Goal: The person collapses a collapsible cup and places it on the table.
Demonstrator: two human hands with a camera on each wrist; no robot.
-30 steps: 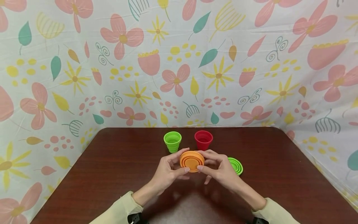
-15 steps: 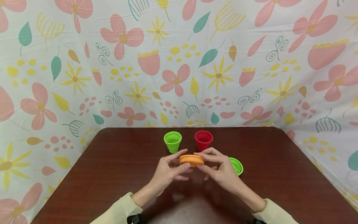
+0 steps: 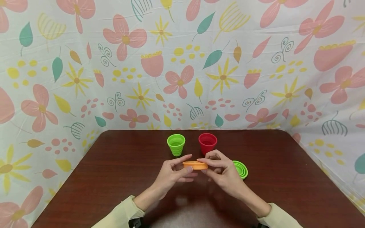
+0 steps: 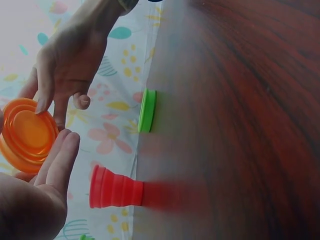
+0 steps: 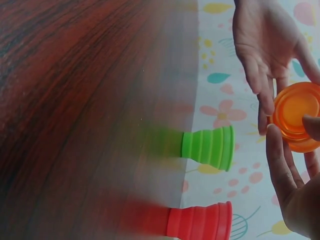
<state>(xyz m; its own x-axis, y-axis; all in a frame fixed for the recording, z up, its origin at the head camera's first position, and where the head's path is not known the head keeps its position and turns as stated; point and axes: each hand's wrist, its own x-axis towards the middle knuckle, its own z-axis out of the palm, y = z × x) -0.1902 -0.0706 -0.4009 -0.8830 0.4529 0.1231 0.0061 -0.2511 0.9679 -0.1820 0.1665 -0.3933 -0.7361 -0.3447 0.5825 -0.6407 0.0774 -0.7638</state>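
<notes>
An orange collapsible cup (image 3: 195, 165), folded flat, is held above the table between both hands. In the head view it shows nearly edge-on; the left wrist view shows the ringed underside of the cup (image 4: 30, 131). My left hand (image 3: 172, 173) pinches its left side, thumb in front and index finger behind. On the opposite side my right hand (image 3: 225, 172) grips the rim between thumb and fingers. Just beyond the hands stand an extended green cup (image 3: 176, 145) and an extended red cup (image 3: 207, 143). A flattened green cup (image 3: 241, 169) lies partly hidden behind the right hand.
The dark brown wooden table (image 3: 119, 177) reaches back to a floral cloth (image 3: 179, 104) hung behind it. The same cloth runs along both sides. Pale sleeves and dark wrist straps are visible at the bottom of the head view.
The orange cup has tipped from facing the head camera with its rings to nearly level and edge-on. Both hands keep hold of it in about the same place.
</notes>
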